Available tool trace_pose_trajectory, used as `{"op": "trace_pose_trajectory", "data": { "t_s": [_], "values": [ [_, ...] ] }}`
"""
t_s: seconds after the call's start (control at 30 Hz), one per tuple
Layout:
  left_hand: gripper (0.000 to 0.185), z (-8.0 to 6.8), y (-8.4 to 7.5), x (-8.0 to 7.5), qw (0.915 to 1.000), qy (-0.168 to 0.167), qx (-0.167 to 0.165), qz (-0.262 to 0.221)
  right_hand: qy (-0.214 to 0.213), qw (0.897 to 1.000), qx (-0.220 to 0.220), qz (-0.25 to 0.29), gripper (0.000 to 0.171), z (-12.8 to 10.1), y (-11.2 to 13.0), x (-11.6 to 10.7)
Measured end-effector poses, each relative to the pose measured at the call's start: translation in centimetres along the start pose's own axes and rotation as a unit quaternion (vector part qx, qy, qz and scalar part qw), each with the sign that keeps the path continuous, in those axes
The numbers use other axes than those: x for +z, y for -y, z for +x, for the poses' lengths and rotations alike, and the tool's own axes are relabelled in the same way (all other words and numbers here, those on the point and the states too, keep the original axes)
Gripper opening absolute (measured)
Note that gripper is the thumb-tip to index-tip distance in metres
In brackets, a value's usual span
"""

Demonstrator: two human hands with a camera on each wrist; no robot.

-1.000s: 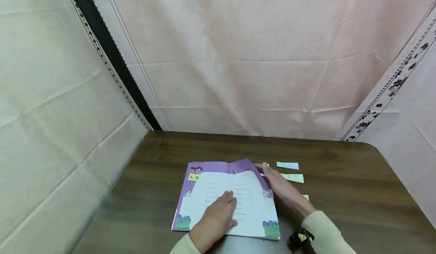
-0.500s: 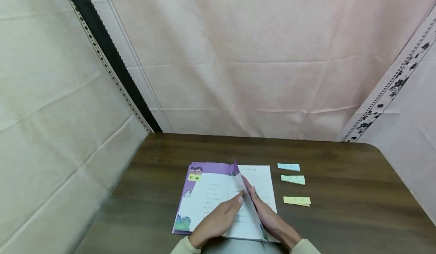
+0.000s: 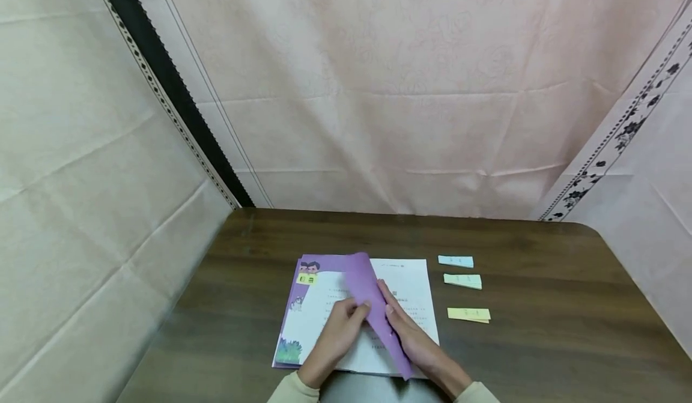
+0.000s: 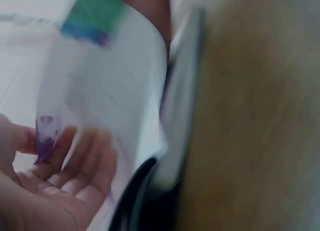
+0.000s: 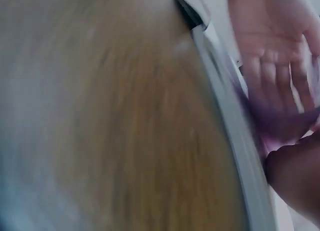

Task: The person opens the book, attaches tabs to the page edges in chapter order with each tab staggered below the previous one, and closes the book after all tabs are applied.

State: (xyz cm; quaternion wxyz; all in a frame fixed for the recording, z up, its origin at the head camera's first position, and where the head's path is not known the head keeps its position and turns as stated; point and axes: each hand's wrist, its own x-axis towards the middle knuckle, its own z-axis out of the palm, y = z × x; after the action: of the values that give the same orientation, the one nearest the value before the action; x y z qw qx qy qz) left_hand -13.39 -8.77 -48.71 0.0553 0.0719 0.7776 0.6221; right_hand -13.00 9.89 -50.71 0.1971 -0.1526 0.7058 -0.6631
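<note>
An open book (image 3: 310, 325) with purple-bordered pages lies on the wooden table. One page (image 3: 363, 277) stands curled up from it, its purple side facing right. My left hand (image 3: 336, 334) pinches this page's edge between thumb and fingers; in the left wrist view the page's purple corner (image 4: 46, 136) sits between the thumb and fingers of the left hand (image 4: 60, 191). My right hand (image 3: 416, 340) has its fingers extended along the page's right side, over the white right-hand page (image 3: 405, 274) beneath. In the right wrist view the lifted page (image 5: 280, 123) overlaps the left hand's fingers.
Right of the book lie paper strips: blue (image 3: 456, 261), green (image 3: 462, 281) and yellow (image 3: 468, 315). The brown table (image 3: 540, 283) reaches back to a pale cloth backdrop (image 3: 378, 121). Similar cloth hangs at the left and right.
The page has been lifted from the right side and curled leftward, uncovering a white page. My right hand came in from the right edge; my left hand went from resting flat to pinching the page.
</note>
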Motion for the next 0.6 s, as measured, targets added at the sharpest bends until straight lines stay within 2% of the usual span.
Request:
{"op": "trace_pose_trajectory", "data": {
  "t_s": [0.13, 0.23, 0.43, 0.6],
  "values": [
    [0.031, 0.2, 0.0, -3.2, 0.9984, -0.028, -0.034, -0.035, 0.015, 0.996, -0.018, -0.086, 0.059, 0.1, 0.1, 0.6],
    [0.034, 0.4, -0.1, -5.9, 0.9968, -0.039, -0.056, -0.041, 0.030, 0.984, -0.033, -0.173, 0.060, 0.2, 0.2, 1.0],
    [0.033, 1.1, -0.1, -10.5, 0.9960, -0.057, -0.068, 0.004, 0.031, 0.958, -0.061, -0.279, 0.059, 0.3, 0.0, 2.0],
    [0.036, 0.9, 0.9, -12.7, 0.9929, -0.060, -0.084, 0.060, 0.038, 0.932, -0.071, -0.354, 0.063, 0.2, -0.7, 3.1]
  ]
}}
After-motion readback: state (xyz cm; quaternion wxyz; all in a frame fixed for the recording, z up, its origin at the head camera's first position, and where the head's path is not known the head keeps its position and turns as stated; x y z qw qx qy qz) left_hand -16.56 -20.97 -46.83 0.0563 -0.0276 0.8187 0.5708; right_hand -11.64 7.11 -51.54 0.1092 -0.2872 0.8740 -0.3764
